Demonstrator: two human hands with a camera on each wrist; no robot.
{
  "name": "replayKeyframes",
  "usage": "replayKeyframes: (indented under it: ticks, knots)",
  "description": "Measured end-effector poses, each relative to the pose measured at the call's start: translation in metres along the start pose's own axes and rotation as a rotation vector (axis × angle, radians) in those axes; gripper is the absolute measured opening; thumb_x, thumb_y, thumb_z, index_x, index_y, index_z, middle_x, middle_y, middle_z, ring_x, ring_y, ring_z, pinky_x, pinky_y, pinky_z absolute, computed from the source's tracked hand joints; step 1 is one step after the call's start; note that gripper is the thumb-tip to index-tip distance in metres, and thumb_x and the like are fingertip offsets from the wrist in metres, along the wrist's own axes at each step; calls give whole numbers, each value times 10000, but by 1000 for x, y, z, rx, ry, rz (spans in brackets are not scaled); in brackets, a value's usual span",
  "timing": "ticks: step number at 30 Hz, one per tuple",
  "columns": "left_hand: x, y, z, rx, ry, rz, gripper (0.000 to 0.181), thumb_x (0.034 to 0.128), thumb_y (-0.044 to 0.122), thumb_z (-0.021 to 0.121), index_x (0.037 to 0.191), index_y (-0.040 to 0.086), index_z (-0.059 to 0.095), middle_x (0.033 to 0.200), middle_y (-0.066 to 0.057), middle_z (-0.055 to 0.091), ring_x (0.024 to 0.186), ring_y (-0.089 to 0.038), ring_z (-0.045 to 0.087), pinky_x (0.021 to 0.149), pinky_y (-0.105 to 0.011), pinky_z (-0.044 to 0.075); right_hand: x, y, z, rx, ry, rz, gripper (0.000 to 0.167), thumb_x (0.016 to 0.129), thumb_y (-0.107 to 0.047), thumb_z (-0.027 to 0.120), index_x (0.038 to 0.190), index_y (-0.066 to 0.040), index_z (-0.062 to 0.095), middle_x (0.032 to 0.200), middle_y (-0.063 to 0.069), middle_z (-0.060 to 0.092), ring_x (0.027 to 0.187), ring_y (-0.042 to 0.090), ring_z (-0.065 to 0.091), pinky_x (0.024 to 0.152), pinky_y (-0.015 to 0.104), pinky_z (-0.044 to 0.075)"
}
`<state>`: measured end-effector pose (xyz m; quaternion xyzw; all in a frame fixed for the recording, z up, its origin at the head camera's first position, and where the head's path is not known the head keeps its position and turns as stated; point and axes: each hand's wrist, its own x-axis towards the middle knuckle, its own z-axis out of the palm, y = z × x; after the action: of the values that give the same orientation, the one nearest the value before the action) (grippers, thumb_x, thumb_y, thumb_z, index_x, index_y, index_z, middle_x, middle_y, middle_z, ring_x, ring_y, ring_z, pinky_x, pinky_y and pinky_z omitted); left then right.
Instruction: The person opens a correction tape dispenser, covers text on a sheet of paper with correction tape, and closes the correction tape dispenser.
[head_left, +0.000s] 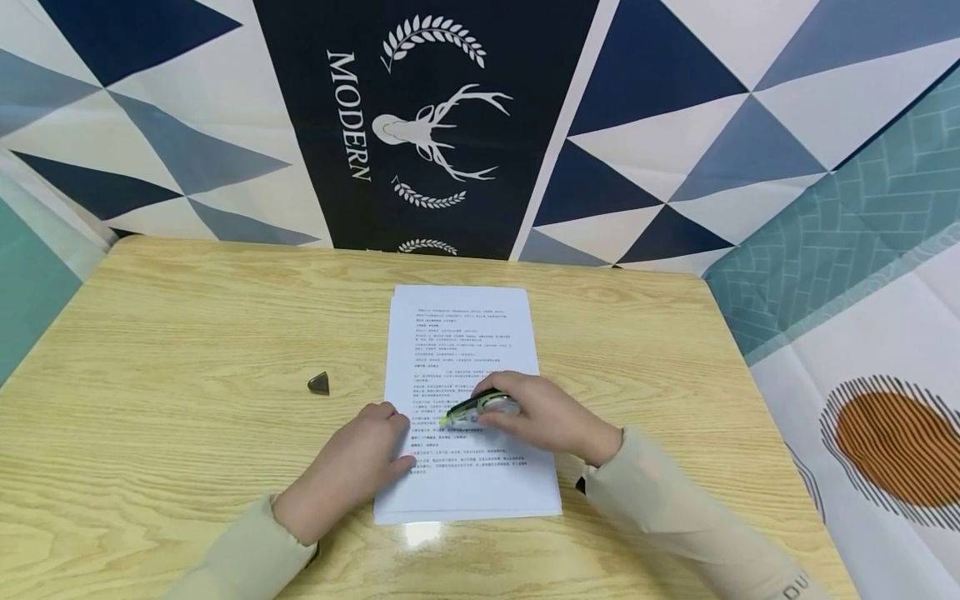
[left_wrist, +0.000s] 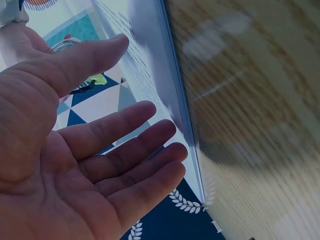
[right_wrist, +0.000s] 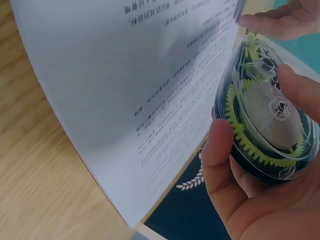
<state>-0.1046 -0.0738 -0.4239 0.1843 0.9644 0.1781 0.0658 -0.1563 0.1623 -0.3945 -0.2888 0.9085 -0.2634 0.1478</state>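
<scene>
A stack of printed paper (head_left: 465, 492) lies on the wooden table. My right hand (head_left: 551, 412) holds a correction tape (right_wrist: 272, 115) between thumb and fingers; its clear case shows green gears and a white reel. In the head view the correction tape's green tip (head_left: 446, 419) is over the lower printed lines; whether it touches the sheet I cannot tell. My left hand (head_left: 356, 458) rests at the stack's left edge, its fingers (left_wrist: 145, 145) extended and slightly bent, holding nothing. A dark wedge-shaped cap (head_left: 319, 383) lies left of the paper.
The wooden table (head_left: 202, 358) ends against a patterned cloth backdrop (head_left: 420, 125) with a deer head and triangles. On the right hangs a cloth with a brown oval (head_left: 900, 442).
</scene>
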Motion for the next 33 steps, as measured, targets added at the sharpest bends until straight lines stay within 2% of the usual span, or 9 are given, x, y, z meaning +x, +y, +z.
replayKeyframes:
  ticks: [11, 33]
  knots:
    - [-3, 1, 1, -9, -15, -6, 313, 727, 237, 780, 854, -9, 635, 778, -48, 518, 732, -174, 462, 665, -341, 451, -5, -5, 11, 26, -21, -25, 239, 871, -282, 654, 1093, -206, 612, 1072, -74, 646, 985, 62, 583, 864, 302, 481]
    - [-4, 3, 2, 17, -29, -17, 309, 736, 221, 776, 853, -30, 640, 842, -69, 544, 748, -182, 475, 672, -334, 461, 1, -19, 29, -88, -35, -116, 235, 889, -293, 631, 1095, -182, 611, 1041, -68, 653, 946, 45, 586, 850, 288, 483]
